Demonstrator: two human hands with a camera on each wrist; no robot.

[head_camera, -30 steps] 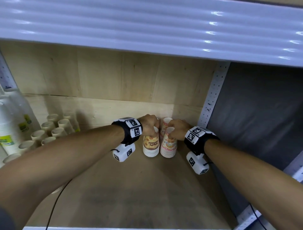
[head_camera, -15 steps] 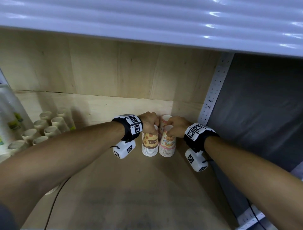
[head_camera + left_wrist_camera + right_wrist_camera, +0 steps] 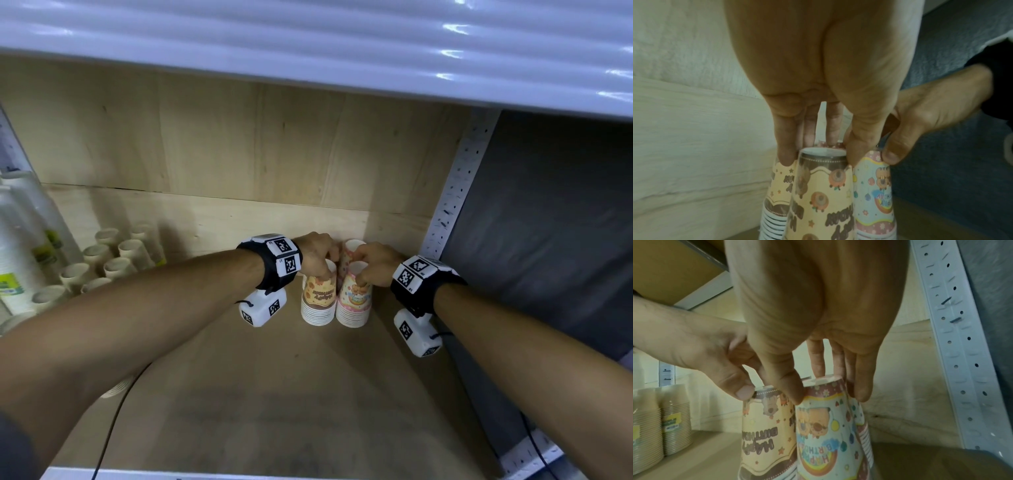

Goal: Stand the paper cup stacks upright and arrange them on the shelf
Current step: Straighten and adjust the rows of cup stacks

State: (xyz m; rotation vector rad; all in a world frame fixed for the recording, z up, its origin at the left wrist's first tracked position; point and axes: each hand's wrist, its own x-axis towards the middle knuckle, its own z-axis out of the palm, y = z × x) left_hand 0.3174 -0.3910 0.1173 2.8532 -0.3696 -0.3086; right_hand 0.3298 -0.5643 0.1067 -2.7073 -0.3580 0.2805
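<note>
Little has moved since a second ago: both hands stay on the same two stack tops, view just shifted a bit.

Nearest, shelf (image 3: 239, 404) board, bare in front of the cups. Then the front pair, standing mouth-down, touching each other, near the right rear corner: yellow cup stack (image 3: 318, 301) and pink cup stack (image 3: 353, 303).

Left hand (image 3: 317, 255) fingers curled, pinching the top of the yellow stack, thumb one side, fingers the other. Right hand (image 3: 371, 262) same pinch on the pink stack's top.

Behind them at least one more printed stack (image 3: 352, 248) against the back wall; exact count unclear. Far left: plain cup stacks (image 3: 116, 255), well apart.

Handling, my read: nested paper, light, thin walls that dent if squeezed. Tall and narrow at top, so tippy; stacks appear film-wrapped, probably slick. Better to hold low around the nested rims, or cap the top lightly and slide rather than lift.
</note>
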